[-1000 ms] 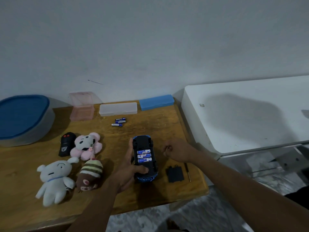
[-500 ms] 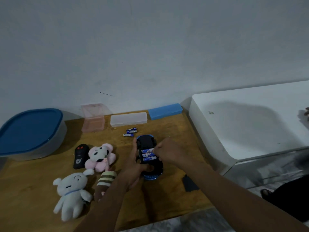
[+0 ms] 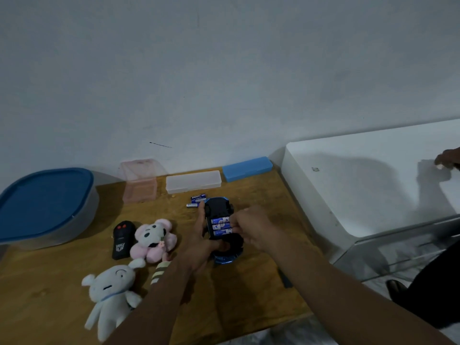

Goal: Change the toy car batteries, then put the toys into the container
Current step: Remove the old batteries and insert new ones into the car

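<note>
Right hand [image 3: 251, 227] now on batteries [image 3: 219, 226] in toy car [image 3: 217, 208]

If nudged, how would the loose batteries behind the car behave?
The loose batteries are small cylinders lying on their sides on the wooden table, so they would probably roll. They look rigid and smooth, likely slippery to pinch.

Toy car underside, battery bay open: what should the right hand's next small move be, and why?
Probably lift one of the three fitted batteries out. The left hand grips the toy car upside down, the right hand has curled fingers at their right ends, and loose batteries lie on the table behind the car. Whether one is already pinched is unclear.
</note>
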Motion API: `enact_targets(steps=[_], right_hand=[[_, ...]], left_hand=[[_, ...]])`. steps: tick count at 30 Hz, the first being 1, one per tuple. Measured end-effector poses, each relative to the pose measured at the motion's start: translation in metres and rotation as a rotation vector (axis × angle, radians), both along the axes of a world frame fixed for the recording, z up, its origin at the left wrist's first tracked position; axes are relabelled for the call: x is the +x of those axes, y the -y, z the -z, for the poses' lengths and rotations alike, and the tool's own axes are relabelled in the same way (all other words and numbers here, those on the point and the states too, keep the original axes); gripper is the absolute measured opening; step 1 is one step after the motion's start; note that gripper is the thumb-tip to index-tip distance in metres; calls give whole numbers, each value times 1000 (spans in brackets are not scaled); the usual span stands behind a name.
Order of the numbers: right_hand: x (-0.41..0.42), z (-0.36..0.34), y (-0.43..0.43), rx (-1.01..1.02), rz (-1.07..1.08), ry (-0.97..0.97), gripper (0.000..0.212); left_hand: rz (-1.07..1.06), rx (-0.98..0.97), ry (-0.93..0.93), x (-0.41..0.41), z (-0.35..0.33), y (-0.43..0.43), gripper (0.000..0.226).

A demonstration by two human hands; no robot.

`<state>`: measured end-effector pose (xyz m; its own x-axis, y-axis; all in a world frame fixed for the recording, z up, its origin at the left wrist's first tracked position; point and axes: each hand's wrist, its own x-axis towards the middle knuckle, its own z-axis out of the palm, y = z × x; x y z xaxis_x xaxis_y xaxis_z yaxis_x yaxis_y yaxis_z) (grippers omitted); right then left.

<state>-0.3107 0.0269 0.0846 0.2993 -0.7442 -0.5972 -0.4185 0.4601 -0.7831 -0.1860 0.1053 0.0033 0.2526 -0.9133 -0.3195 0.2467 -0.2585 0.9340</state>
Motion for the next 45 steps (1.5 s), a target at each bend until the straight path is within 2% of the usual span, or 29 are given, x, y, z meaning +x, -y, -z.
enact_targets(steps=[5, 11, 15, 18, 23, 27, 29, 30, 32, 34, 36, 45], right_hand=[[-1, 1, 5, 17, -7, 37, 18], [9, 11, 11, -204, -35, 30, 4], [13, 14, 16, -241, 21, 68, 18], [12, 16, 17, -232, -19, 117, 11], [10, 13, 26, -352, 23, 180, 9], [8, 4, 39, -290, 1, 225, 11], [7, 1, 44, -323, -95, 180, 14], [7, 0, 45, -415, -190, 124, 13], [3, 3, 50, -686, -471, -13, 3], [-1, 6, 53, -902, -794, -169, 11], [-1, 10, 55, -1014, -1001, -253, 14], [11, 6, 62, -1146, -1290, -259, 26]], left_hand=[[-6, -11, -57, 2, 3, 3, 123], [-41, 1, -95, -1, 0, 6, 123], [-46, 2, -100, -1, -6, 10, 121], [-45, -6, -132, 3, -6, 13, 122], [-32, -11, -151, 6, -8, 18, 122], [-13, 2, -123, 8, -11, 20, 122], [21, 4, -128, 10, -11, 22, 123], [45, 7, -133, 11, -12, 23, 123], [90, 17, -137, 12, -15, 24, 122], [124, 26, -131, 12, -18, 23, 120], [149, 38, -134, 13, -21, 22, 120], [188, 55, -158, 13, -27, 15, 118]])
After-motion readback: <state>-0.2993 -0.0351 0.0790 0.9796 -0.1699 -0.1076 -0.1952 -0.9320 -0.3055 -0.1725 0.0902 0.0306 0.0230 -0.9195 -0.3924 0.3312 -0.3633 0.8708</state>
